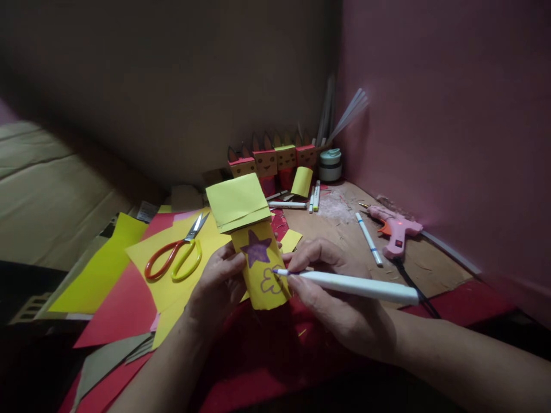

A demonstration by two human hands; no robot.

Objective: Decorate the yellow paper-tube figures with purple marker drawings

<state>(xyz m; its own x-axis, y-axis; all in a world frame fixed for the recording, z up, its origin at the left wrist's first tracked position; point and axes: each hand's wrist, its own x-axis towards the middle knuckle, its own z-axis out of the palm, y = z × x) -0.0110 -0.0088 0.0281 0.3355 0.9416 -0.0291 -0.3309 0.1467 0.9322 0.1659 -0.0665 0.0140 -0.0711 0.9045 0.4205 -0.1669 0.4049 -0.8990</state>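
Dim walls (430, 115) back the desk (253, 361). Over its near side, a yellow tube (251, 279) is gripped by the left hand (217, 281); the right hand (344, 312) pinches a pen (361, 288), tip at the drawn flower (267, 285). Scissors (188, 238) lie left, a glue gun (396, 229) right.

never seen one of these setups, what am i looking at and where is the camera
There is no machine, just one person's two bare hands. The picture comes from a camera on their head, looking forward and down. The left hand holds a yellow tube with a boxy top. The right hand holds a white marker, its tip at a cloud-like outline below a purple star. On the table, scissors lie on yellow paper to the left, a pink glue gun lies to the right, and small eared figures stand at the back.
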